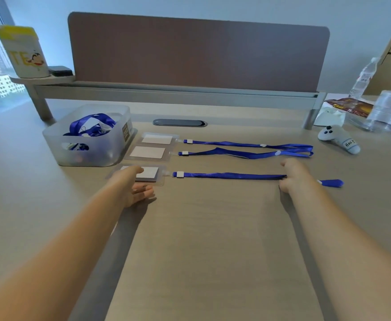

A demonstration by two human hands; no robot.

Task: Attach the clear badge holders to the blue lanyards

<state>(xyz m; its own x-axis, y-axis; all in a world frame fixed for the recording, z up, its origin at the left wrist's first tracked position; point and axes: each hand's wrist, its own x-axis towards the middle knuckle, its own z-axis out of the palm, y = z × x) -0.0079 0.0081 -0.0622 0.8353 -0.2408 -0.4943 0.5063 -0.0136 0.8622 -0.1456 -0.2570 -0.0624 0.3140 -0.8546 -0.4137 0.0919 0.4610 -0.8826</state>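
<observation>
Three blue lanyards lie stretched left to right on the desk, each joined to a clear badge holder with a white card. The nearest lanyard [231, 175] runs from its badge holder [151, 173] to my right hand [294, 176], which pinches the strap near its far end. My left hand [135, 185] rests on the left part of that holder, thumb on top, fingers loosely curled. Behind lie the middle holder [147, 152] with its lanyard [247, 154] and the far holder [157, 139] with its lanyard [236, 143].
A frosted plastic bin [111, 156] with more blue lanyards stands left of the holders. A small white plush toy [339, 140], a water bottle [363, 77] and clear containers [389, 112] sit at the right. A brown divider panel [196, 54] closes the back; a mug [24, 52] stands far left.
</observation>
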